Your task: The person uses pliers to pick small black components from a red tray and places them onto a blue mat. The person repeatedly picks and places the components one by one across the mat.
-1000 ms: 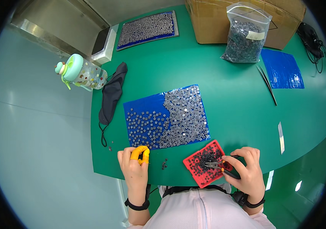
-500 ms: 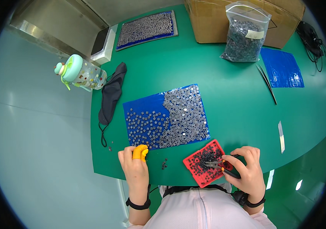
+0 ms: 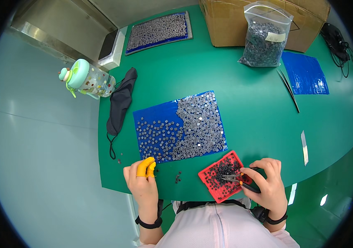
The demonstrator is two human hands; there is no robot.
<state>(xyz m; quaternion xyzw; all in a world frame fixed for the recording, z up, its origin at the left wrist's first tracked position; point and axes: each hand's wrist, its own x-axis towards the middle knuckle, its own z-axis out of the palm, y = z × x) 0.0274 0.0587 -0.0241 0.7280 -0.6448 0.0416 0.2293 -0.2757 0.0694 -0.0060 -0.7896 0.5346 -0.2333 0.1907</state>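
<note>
My right hand (image 3: pixel 267 185) grips small pliers (image 3: pixel 237 180) with black handles, their tips over a red tray (image 3: pixel 209 183) holding several small dark parts. My left hand (image 3: pixel 142 181) rests on the green mat, with yellow finger covers (image 3: pixel 146 166) on two fingers pinched together at the near edge of a blue sheet (image 3: pixel 153 115). Whether a part is between those fingers I cannot tell. The blue sheet carries many small grey square pieces (image 3: pixel 197 126), packed tight on its right side and scattered on its left. A few dark bits (image 3: pixel 178 177) lie loose between my hands.
A black face mask (image 3: pixel 120 103) and a mint green bottle (image 3: pixel 86 80) lie at the left. A second filled sheet (image 3: pixel 158 32), a cardboard box (image 3: pixel 226 20) and a clear bag of grey parts (image 3: pixel 264 39) stand at the back. Tweezers (image 3: pixel 289 89) and another blue sheet (image 3: pixel 305 74) lie right.
My left hand has shifted a little, its yellow-covered fingers now pointing up at the blue sheet's edge. My right hand stays over the red tray with the pliers.
</note>
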